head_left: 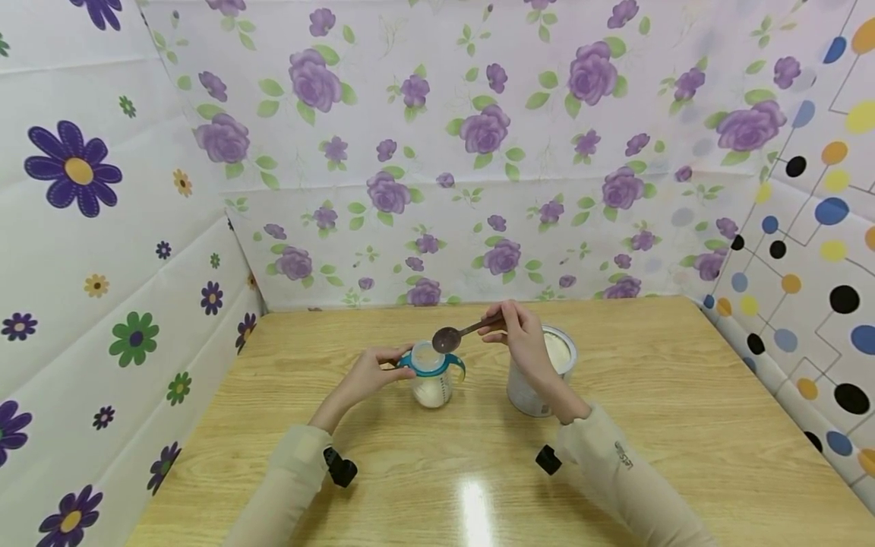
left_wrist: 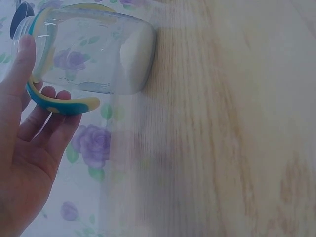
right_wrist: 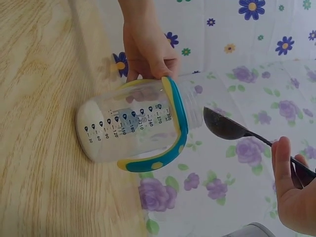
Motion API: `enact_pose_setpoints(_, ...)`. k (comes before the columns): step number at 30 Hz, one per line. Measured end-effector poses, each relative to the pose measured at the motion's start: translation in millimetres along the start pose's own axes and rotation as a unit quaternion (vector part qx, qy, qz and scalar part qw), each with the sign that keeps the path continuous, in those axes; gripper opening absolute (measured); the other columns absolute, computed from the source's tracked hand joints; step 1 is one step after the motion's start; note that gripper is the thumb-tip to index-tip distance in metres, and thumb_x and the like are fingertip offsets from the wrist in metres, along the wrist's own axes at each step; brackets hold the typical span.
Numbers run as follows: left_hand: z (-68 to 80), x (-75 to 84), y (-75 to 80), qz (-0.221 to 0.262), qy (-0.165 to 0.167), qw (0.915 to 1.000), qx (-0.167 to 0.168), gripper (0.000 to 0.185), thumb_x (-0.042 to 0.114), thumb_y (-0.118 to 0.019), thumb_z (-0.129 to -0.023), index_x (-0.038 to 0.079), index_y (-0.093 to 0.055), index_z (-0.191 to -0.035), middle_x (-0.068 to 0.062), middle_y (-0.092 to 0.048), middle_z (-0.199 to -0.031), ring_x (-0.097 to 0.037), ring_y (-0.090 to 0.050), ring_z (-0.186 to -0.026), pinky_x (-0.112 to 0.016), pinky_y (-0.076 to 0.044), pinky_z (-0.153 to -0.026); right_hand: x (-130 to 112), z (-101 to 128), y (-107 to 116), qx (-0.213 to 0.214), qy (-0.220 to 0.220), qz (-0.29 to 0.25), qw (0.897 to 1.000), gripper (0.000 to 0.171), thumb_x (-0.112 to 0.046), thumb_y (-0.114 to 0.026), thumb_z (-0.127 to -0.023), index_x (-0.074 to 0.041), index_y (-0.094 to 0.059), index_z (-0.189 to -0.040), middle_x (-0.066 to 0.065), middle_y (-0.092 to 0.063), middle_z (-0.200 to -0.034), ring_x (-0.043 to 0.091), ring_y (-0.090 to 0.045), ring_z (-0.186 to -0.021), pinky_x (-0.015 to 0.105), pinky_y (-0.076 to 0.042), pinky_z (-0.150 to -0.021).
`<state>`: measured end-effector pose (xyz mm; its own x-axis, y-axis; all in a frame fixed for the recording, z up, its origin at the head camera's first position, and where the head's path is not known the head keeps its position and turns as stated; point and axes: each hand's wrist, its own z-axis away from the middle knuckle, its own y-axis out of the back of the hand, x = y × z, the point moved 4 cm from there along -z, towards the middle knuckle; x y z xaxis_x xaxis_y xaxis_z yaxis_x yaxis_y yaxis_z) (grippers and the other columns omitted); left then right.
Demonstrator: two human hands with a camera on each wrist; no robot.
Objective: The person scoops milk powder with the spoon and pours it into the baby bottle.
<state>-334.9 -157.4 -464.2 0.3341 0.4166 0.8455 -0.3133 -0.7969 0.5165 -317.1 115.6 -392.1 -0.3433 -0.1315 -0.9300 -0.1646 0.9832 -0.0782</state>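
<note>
A clear baby bottle with a teal and yellow handle ring stands on the wooden table, white powder in its bottom. My left hand grips the bottle's left handle. My right hand pinches the handle of a dark brown scoop, whose bowl hovers tipped just over the bottle's open mouth. Right of the bottle stands an open tin of white powder, partly hidden behind my right wrist.
Floral sheets wall in the table at the back and left; a dotted sheet closes the right side. Bare wood lies in front of the bottle and to the right of the tin.
</note>
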Motion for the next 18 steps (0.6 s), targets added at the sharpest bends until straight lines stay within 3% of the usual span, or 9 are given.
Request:
enact_pose_setpoints(4, 0.2, 1.1, 0.1, 0.000, 0.000, 1.0000, 0.000, 0.058, 0.034, -0.074, -0.083, 0.016, -0.057, -0.136, -0.008, -0.062, -0.133, -0.018, -0.061, -0.095, -0.025, -0.053, -0.070, -0.4, 0.7, 0.9, 0.003, -0.001, -0.004, 1.000, 0.052, -0.032, -0.034, -0.106, 0.017, -0.051, -0.108, 0.031, -0.056, -0.108, 0.009, -0.067, -0.077, 0.024, -0.058, -0.070)
enact_pose_setpoints(11, 0.3, 1.8, 0.5, 0.000, -0.005, 1.0000, -0.004, 0.058, 0.033, -0.074, -0.084, 0.015, -0.057, -0.136, -0.008, -0.061, -0.133, -0.018, -0.061, -0.093, -0.024, -0.052, -0.068, -1.4, 2.2, 2.8, 0.007, -0.007, -0.001, 1.000, 0.050, -0.030, -0.033, -0.107, 0.016, -0.052, -0.107, 0.025, -0.058, -0.104, 0.008, -0.067, -0.075, 0.024, -0.058, -0.069)
enact_pose_setpoints(18, -0.2, 1.8, 0.4, 0.003, -0.007, 1.0000, -0.004, 0.057, 0.032, -0.073, -0.084, 0.015, -0.058, -0.136, -0.008, -0.059, -0.136, -0.019, -0.061, -0.090, -0.024, -0.051, -0.066, -1.3, 2.3, 5.2, 0.008, -0.005, 0.000, 1.000, 0.050, -0.028, -0.033, -0.107, 0.018, -0.051, -0.107, 0.026, -0.058, -0.103, 0.009, -0.067, -0.074, 0.024, -0.058, -0.069)
